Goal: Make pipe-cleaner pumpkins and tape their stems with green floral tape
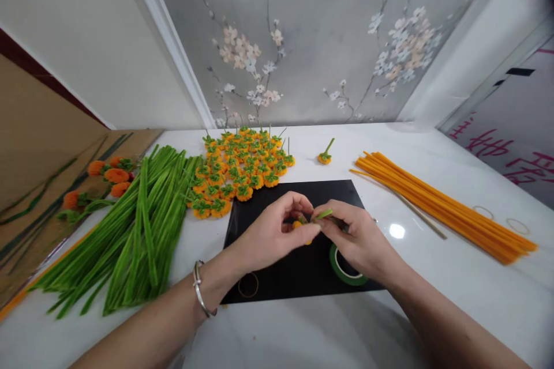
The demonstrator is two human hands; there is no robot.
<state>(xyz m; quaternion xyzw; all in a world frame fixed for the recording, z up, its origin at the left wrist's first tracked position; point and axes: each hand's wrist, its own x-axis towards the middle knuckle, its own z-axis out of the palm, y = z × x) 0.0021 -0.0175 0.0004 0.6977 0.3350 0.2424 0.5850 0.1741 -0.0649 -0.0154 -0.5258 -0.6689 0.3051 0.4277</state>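
Above a black mat (277, 282), my left hand (281, 228) is closed round a small orange flower (307, 241), partly hidden by the fingers. My right hand (352, 236) pinches the flower's green stem (324, 214) close to my left fingertips, and the two hands nearly touch. A roll of green tape (337, 273) lies on the mat under my right hand. Behind the mat stands a cluster of small orange flowers with green bases (244, 164). One separate orange flower (324, 158) sits to the right of them.
Long green fuzzy stems (147, 225) are piled at the left, beside larger orange flowers (116, 175) on cardboard. A bundle of orange stems (445, 207) lies at the right, with a thin stick (422, 216) alongside. Rubber bands (248, 285) rest on the mat and table.
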